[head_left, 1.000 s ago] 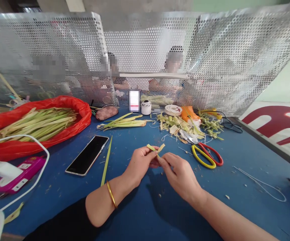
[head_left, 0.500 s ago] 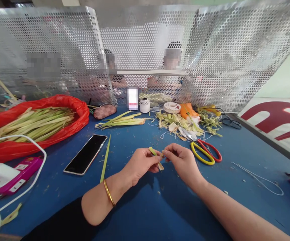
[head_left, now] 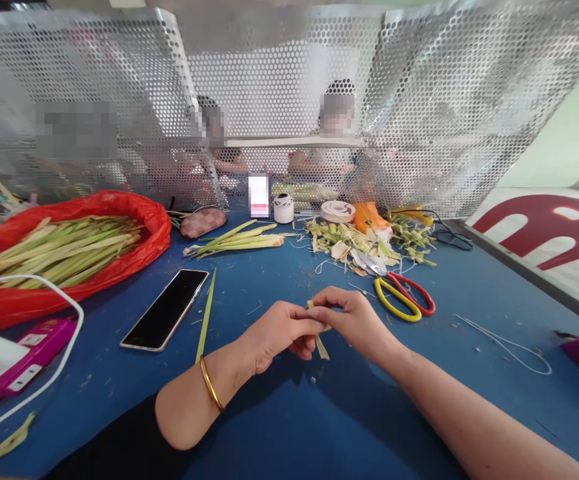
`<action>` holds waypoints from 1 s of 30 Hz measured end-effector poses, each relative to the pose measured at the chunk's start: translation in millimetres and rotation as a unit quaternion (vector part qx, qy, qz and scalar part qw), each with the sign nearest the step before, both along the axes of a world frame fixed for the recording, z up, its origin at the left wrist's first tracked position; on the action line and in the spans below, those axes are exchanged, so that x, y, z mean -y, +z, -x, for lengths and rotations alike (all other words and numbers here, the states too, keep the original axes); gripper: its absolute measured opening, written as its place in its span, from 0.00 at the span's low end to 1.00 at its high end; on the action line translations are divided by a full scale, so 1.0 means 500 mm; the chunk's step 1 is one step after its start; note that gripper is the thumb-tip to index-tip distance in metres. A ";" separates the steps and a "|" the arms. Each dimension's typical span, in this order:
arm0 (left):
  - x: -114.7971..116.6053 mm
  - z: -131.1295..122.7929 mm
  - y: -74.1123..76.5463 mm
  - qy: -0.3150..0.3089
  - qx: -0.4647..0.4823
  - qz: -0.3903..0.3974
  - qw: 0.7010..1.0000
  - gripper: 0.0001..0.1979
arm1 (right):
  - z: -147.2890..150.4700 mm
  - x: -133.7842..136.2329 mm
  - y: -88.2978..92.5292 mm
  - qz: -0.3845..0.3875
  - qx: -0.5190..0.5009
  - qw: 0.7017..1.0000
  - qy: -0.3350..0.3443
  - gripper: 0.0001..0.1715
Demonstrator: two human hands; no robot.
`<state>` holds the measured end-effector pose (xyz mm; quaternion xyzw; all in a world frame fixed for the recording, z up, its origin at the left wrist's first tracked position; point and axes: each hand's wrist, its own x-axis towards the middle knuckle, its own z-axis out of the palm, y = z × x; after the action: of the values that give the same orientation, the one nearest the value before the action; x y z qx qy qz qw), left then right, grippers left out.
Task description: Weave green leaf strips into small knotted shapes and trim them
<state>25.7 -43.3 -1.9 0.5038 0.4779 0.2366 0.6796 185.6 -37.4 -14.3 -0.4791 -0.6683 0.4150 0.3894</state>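
Observation:
Low over the blue table (head_left: 279, 413), my left hand (head_left: 278, 331) and my right hand (head_left: 352, 320) meet fingertip to fingertip. Both pinch a small folded strip of pale green leaf (head_left: 320, 343); one end sticks out below my fingers and a short bit shows above them. A gold bangle (head_left: 210, 386) sits on my left wrist. One long thin leaf strip (head_left: 205, 315) lies on the table left of my left hand. Scissors with one yellow and one red handle (head_left: 403, 298) lie just beyond my right hand.
A red bag of long leaves (head_left: 59, 250) lies at the left, a black phone (head_left: 165, 309) beside it, a pink device with white cable (head_left: 17, 353) nearer. Cut leaf bundle (head_left: 237, 240), scraps (head_left: 359, 243), thread spools and perforated metal screens (head_left: 289, 100) stand behind; people sit beyond.
My hands have closed together and dropped slightly toward the table. The leaf strip, earlier held up with both ends showing, is now folded down, mostly covered by my fingers.

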 end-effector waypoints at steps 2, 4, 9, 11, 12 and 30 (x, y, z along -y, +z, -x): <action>0.002 -0.002 0.001 0.000 -0.006 0.002 1.000 0.11 | 0.005 0.004 -0.002 0.011 -0.031 0.999 -0.019 0.08; 0.002 -0.003 0.000 0.001 -0.010 -0.002 1.000 0.12 | 0.010 0.009 -0.006 0.013 -0.045 0.998 -0.042 0.07; 0.003 -0.005 -0.002 -0.009 -0.030 -0.007 0.999 0.12 | 0.017 0.017 -0.013 -0.004 -0.030 0.997 -0.066 0.07; 0.005 -0.006 -0.002 -0.016 -0.039 -0.006 0.999 0.14 | 0.018 0.019 -0.015 -0.021 -0.016 0.997 -0.071 0.08; 0.007 -0.007 -0.002 -0.020 -0.042 -0.006 0.999 0.15 | 0.019 0.020 -0.015 -0.032 -0.008 0.997 -0.074 0.08; -0.003 -0.001 0.000 0.073 0.093 0.026 0.993 0.16 | -0.017 -0.002 0.019 -0.138 0.012 0.979 -0.152 0.16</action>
<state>26.3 -41.6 -1.9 0.4255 0.4540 0.3189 0.7150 194.0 -36.2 -5.0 -0.5217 -0.6430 0.2487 0.5024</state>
